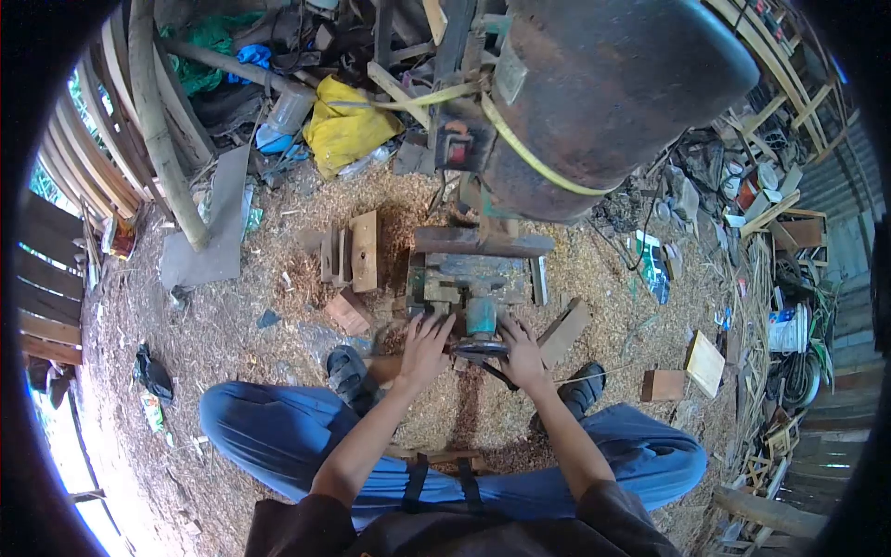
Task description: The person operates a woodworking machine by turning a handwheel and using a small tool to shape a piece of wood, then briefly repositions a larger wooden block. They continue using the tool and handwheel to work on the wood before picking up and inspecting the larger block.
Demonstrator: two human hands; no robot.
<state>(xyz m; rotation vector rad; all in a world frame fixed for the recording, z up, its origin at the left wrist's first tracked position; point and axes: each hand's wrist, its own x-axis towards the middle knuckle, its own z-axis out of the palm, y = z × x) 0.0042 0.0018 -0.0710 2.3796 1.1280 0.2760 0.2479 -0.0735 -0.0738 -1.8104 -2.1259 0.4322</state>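
Observation:
Between my hands is a teal-green cylindrical power tool [481, 317] with a dark round disc [480, 348] at its near end, set low among wooden pieces. My left hand [428, 349] lies to the left of the disc, fingers stretched forward onto a wood block [438, 314]. Close along the right side of the tool is my right hand [522, 350], its fingers pointing forward; what lies under them is hidden. A dark strip [499, 375] runs from the disc toward my right wrist. Behind the tool stands a wooden frame with a dark crossbar [483, 242].
Sawdust and shavings cover the ground [306, 241]. A large rusty metal body [613, 102] with a yellow strap overhangs the far side. Wood blocks [366, 251] stand left; a board [564, 332] and a block [663, 385] lie right. My sandalled feet flank the tool.

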